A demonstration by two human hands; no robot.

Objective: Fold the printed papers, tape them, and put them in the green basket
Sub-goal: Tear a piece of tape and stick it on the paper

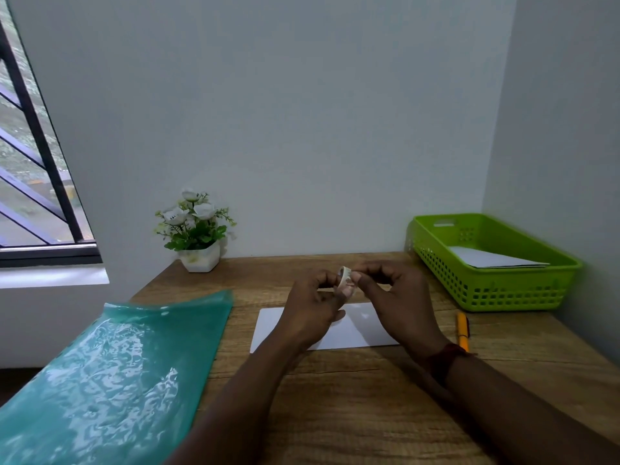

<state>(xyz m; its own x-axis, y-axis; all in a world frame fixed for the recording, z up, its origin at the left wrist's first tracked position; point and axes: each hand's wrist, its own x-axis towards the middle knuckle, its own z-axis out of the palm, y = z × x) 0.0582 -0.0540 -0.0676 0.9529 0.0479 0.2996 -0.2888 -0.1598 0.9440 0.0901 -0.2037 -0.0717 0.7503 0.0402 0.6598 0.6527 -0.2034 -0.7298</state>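
Both hands' grip [349,280] pinches tape roll [345,282] over folded paper [362,325].

bare desk [335,397] ahead, green basket [523,290] right

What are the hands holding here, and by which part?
A small roll of tape, held above the folded paper. The left hand pinches its lower rim; the right hand fingers its upper edge.

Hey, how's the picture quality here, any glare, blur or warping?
Head view: daylight glare ripples across the teal plastic folder; wide-angle warping slants the window frame; the tape roll between both hands is soft and blurred; the green basket stays fairly sharp.
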